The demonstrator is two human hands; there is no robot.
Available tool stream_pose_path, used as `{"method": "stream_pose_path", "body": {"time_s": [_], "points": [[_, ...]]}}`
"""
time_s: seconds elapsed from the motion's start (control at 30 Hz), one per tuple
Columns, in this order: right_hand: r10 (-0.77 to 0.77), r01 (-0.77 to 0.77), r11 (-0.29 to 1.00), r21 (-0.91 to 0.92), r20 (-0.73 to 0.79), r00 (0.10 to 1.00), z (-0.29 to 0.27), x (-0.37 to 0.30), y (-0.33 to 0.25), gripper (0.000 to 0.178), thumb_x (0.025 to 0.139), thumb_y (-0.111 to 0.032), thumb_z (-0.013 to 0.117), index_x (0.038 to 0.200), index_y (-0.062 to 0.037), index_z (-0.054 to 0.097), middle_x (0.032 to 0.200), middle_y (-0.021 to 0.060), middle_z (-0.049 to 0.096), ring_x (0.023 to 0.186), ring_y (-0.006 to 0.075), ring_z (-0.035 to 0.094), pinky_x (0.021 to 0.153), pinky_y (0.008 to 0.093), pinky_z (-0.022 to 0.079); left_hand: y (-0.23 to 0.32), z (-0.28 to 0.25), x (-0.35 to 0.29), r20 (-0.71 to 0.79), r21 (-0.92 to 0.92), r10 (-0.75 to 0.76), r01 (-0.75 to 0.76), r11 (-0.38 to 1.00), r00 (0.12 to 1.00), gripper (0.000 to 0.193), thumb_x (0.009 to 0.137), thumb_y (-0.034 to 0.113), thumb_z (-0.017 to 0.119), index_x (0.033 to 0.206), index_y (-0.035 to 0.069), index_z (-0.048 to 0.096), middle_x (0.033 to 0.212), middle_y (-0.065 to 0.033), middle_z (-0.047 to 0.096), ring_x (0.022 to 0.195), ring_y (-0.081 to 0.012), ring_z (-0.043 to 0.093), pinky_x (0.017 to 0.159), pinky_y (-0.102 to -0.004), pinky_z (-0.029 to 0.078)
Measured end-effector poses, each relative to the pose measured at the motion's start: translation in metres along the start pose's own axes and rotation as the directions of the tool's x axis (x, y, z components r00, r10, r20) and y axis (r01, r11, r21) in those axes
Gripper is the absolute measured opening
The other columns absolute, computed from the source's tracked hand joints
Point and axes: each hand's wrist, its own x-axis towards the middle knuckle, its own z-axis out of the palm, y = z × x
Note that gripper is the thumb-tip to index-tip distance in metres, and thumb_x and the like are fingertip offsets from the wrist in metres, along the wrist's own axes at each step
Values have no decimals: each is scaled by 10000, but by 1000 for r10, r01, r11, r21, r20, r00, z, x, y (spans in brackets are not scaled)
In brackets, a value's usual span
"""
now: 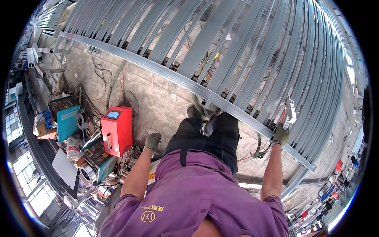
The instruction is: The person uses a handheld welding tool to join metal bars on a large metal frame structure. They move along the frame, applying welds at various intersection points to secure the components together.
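My right hand [281, 135], in a greenish work glove, is wrapped round the grip of a silver handheld welding torch [291, 111]. The torch stands over the near right part of a large frame of parallel grey metal tubes, by its front rail [162, 71]. A cable hangs below that hand. My left hand [152, 141], also gloved, is held at my left side with its fingers curled and nothing visible in them. It is nearest to a red machine box [120, 131] with a small screen and a black handle, and does not touch it.
Left of the red box stand a teal-sided control unit [68, 123], a wire spool [87, 173] and tangled cables. Looped hoses and cables [103, 75] lie on the concrete floor [158, 103]. More cables run beneath the tubes. Metal stock lines the far left.
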Motion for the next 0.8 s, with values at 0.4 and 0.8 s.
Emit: {"method": "stream_pose_path", "body": {"time_s": [0.4,0.8], "points": [[6,-7,1000,-29,-35,999,8,20,23,812,817,-634,718,1338,-11,725,1284,289,745,1229,477,693,1032,540,538,38,30,-4,26,19,-44,43,999,999,305,1038,328,667,1118,51,766,975,-59,787,816,-172,726,674,-344,532],[-43,44,999,8,-131,990,7,9,10,648,816,-567,787,1209,-52,788,1110,212,812,1051,408,773,907,541,569,-4,3,0,-24,-104,-153,149,983,988,286,1021,335,657,1026,59,731,831,-54,714,625,-185,643,559,-357,495]]}}
